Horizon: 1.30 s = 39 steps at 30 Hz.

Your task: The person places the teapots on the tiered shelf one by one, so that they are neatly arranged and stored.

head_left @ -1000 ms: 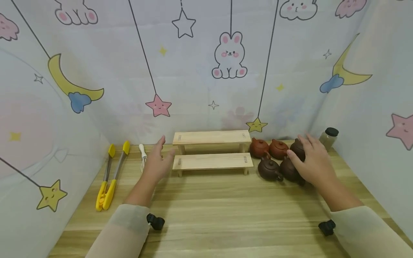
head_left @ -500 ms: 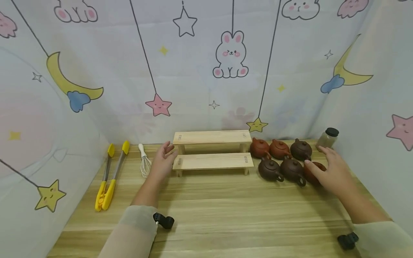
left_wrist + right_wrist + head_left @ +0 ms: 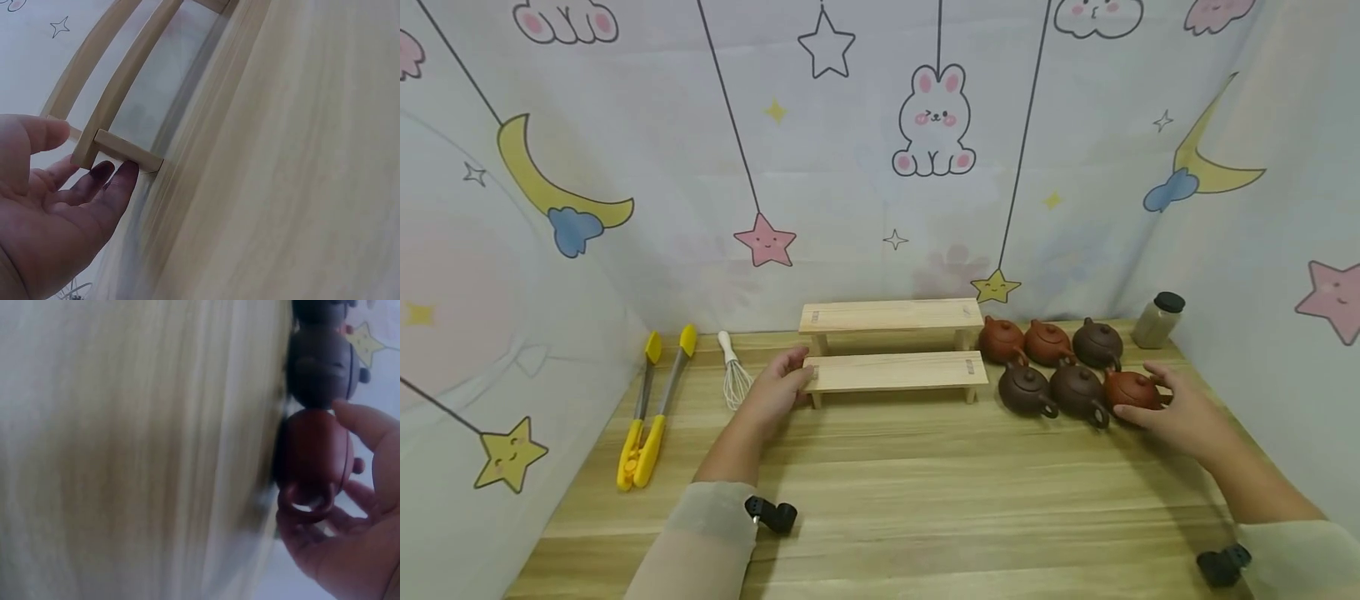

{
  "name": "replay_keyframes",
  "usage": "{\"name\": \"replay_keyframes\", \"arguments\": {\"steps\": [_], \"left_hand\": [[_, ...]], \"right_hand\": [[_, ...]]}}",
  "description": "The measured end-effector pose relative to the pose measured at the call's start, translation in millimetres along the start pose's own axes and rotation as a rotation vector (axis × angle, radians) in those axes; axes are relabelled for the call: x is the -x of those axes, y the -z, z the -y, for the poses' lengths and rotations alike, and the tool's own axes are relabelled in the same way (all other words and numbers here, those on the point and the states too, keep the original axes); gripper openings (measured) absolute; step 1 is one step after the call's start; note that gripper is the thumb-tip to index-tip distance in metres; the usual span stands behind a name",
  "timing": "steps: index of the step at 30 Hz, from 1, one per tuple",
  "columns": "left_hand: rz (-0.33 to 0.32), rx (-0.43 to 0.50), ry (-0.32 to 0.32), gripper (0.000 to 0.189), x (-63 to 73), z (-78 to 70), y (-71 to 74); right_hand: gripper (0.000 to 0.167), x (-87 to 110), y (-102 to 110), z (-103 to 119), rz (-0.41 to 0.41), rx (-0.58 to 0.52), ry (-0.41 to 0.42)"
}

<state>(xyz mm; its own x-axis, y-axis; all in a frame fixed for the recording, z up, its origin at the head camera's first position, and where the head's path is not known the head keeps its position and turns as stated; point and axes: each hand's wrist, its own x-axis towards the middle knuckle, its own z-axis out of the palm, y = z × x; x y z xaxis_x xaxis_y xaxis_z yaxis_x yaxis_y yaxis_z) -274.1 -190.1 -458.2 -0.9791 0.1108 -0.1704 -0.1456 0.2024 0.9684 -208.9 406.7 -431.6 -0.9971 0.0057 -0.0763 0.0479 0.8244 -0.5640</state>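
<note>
My left hand (image 3: 775, 385) is at the left end of the low wooden stand (image 3: 895, 372). Its fingers curl round the end, by the stand's leg (image 3: 128, 150) in the left wrist view, with the thumb near the board. On the right, my right hand (image 3: 1183, 412) reaches round the red-brown clay teapot (image 3: 1129, 390) at the front row's right end. The thumb lies along the teapot's front and the fingers go behind it, past its handle (image 3: 306, 503). Some fingertips are hidden behind the teapot. It stands on the table beside a dark brown teapot (image 3: 1078, 390).
Another wooden stand (image 3: 891, 316) is just behind the low one. Several more clay teapots (image 3: 1026, 389) stand close together, right of the stands. Beyond them is a black-lidded jar (image 3: 1159, 321). A whisk (image 3: 735, 375) and yellow tongs (image 3: 655, 417) lie on the left.
My right hand has moved rightward from above the teapots and come down round the right-end red-brown one. My left hand has shifted slightly right and down onto the low stand's end.
</note>
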Motion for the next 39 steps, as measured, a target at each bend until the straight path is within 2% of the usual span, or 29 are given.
{"name": "replay_keyframes", "arguments": {"steps": [5, 10, 19, 28, 34, 39], "left_hand": [[0.026, 0.025, 0.017, 0.059, 1.0, 1.1, -0.1], [0.013, 0.057, 0.010, 0.060, -0.1, 2.4, -2.3], [0.036, 0.149, 0.044, 0.063, -1.1, 5.2, -1.8], [0.052, 0.185, 0.057, 0.063, -0.7, 6.9, -0.5], [0.053, 0.181, 0.058, 0.063, -0.2, 7.2, -1.7], [0.052, 0.183, 0.057, 0.063, 1.1, 6.8, -1.0]], "right_hand": [[0.105, -0.3, -2.2, -8.1, 0.028, -0.048, 0.013], [0.105, -1.4, -2.9, -13.1, 0.042, -0.047, -0.001], [0.100, -1.2, -3.0, -15.0, 0.018, -0.025, -0.002], [0.096, 3.4, -1.6, -14.6, -0.021, -0.020, 0.008], [0.097, 9.1, 12.1, 4.6, -0.080, -0.025, 0.026], [0.105, 7.8, 15.1, 40.1, -0.047, -0.062, 0.046]]}}
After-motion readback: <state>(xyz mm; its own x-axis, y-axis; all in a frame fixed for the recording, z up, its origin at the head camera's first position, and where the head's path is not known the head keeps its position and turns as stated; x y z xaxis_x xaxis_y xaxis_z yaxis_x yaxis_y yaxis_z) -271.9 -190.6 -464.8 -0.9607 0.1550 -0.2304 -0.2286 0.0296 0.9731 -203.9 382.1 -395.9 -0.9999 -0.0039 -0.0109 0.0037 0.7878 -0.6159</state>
